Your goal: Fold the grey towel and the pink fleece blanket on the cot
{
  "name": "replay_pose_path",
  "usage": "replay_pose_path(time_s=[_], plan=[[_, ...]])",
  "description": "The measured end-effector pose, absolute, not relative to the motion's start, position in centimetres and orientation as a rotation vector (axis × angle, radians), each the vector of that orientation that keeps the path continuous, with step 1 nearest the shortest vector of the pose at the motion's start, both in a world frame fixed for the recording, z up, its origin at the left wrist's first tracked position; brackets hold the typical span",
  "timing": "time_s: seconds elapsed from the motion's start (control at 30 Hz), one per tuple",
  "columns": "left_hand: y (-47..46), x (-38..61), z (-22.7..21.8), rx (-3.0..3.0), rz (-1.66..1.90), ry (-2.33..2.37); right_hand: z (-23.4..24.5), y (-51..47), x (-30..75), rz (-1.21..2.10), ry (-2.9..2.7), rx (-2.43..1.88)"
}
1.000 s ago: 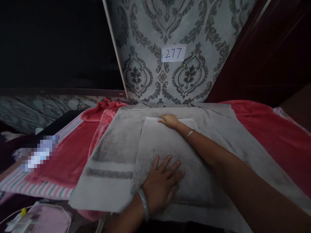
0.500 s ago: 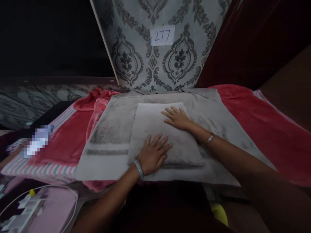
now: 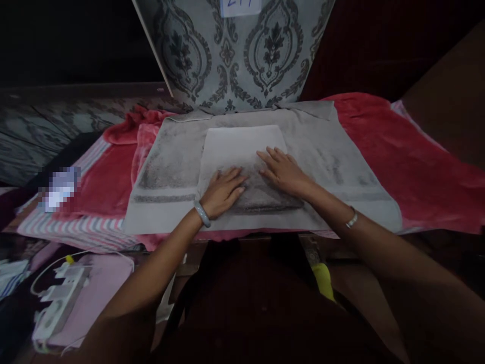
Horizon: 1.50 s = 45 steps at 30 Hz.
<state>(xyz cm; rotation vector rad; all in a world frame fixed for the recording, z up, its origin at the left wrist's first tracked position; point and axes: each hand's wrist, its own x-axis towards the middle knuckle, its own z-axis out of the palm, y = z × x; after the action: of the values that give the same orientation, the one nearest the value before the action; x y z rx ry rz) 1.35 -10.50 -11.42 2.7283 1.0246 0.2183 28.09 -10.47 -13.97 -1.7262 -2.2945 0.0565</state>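
- The folded grey cloth lies flat under the fingers of both hands, its paler end beyond their tips.
- The left hand rests on it, fingers outstretched, slightly parted.
- The right hand rests just right of those fingers, its own moderately spread.
- A larger grey cloth extends underneath, to both sides of the fingers.
- Red fabric lies farther out, right of all fingers.
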Motion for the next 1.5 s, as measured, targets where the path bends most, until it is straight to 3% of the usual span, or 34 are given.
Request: replay_pose_path(time_s=[0.27, 0.47, 0.6, 0.7, 0.97, 1.3, 1.5], plan=[[-10.9, -0.6, -13.8, 2.72, 0.088, 1.359, -17.6, -18.8, 26.9, 0.004, -2.22, -1.805], [-10.2, -1.2, -11.4, 2.648, 0.02, 1.306, -14.7, -17.8, 26.6, 0.115, -2.237, -1.855], [-9.0, 0.8, -9.0, 2.709, 0.212, 1.025, -12.6, -17.1, 24.8, 0.056, -2.4, -1.5], [-7.2, 3.6, -9.0, 2.713, 0.138, 0.703, -13.0, -16.8, 23.4, 0.099, -2.575, -1.237], [0.2, 6.8, -11.9, 2.939, -0.077, 0.402, -15.1, -17.1, 23.1, 0.197, -2.595, -1.245], [10.3, 9.5, -10.4, 2.87, -0.015, 1.207, -15.4, -16.6, 23.1, 0.258, -2.543, -1.217], [9.2, 10.4, -9.0, 2.914, 0.087, 1.263, -13.7, -16.6, 23.7, 0.371, -2.524, -1.178]])
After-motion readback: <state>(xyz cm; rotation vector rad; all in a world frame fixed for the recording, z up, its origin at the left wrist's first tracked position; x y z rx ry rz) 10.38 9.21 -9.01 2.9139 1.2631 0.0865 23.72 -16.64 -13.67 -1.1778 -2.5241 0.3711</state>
